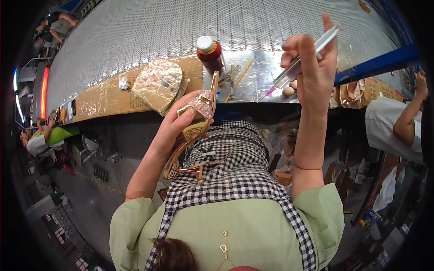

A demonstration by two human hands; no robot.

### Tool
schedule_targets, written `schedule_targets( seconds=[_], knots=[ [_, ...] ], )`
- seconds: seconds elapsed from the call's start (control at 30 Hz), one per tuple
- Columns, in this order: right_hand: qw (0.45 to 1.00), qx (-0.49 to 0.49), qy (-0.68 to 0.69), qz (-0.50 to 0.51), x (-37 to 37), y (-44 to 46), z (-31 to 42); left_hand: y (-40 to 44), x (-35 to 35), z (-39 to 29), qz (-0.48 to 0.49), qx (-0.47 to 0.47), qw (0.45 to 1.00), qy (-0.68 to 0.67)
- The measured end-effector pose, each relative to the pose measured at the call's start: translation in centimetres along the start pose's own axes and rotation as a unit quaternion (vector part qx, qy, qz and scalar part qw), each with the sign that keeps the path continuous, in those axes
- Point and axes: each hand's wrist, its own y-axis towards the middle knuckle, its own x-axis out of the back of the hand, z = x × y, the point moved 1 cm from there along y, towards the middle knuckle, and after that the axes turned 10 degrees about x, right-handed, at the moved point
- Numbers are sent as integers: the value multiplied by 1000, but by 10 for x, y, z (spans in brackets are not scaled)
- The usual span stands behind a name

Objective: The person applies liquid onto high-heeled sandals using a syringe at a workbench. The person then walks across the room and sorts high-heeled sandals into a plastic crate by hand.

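My left hand (174, 122) is wrapped round a rose-gold heeled sandal (204, 101) with a glittery pink strap. Its toe points up toward the table and its heel hangs down before my checked apron. In my raised right hand (312, 67) is a clear syringe (289, 74) with a pink needle tip slanting down to the left. The fingers grip its barrel, and the white plunger end sticks out above them. A dark red bottle (211, 56) with a white cap stands just beyond the sandal's toe. Small round beige objects (289, 91) lie close to my right wrist.
A wrapped, padded pad (158, 83) lies on cardboard (106, 101) at the left. Thin sticks (244, 72) rest mid-table. More sandals (352, 92) sit at the right, beside a blue bar (379, 63). Other people work at far left (43, 142) and at right (398, 122).
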Motion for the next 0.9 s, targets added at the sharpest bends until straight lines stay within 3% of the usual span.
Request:
schedule_targets(
  seconds=[0.07, 0.23, 0.33, 0.43, 0.5, 0.63, 0.73, 0.8, 0.9],
  knots=[
    [999, -28, -36, 10, -7, 2, 7, 1, -3, 5, 49, -16, 996, -74],
    [996, -26, -75, 44, -53, 6, 0, -13, 20, -5, 68, 9, 985, -161],
    [995, -60, 61, -47, -68, 5, -6, -13, 24, -1, 88, 6, 979, -181],
    [990, -55, 103, -82, -78, 4, -9, -15, 21, -7, 107, -8, 979, -175],
    [999, -22, 27, -5, -75, 2, -12, -12, 30, 3, 117, -4, 974, -196],
    [1000, -5, 2, -9, -66, 4, -16, -10, 35, 9, 132, 11, 961, -242],
    [994, 95, -42, -43, -64, 1, -12, -6, 43, 14, 142, 2, 965, -222],
    [991, 113, -39, -61, -69, -9, -15, -2, 44, 18, 158, -2, 967, -201],
    [986, 59, -126, 95, -64, -42, -26, 2, 37, 28, 157, 29, 965, -206]
  ],
)
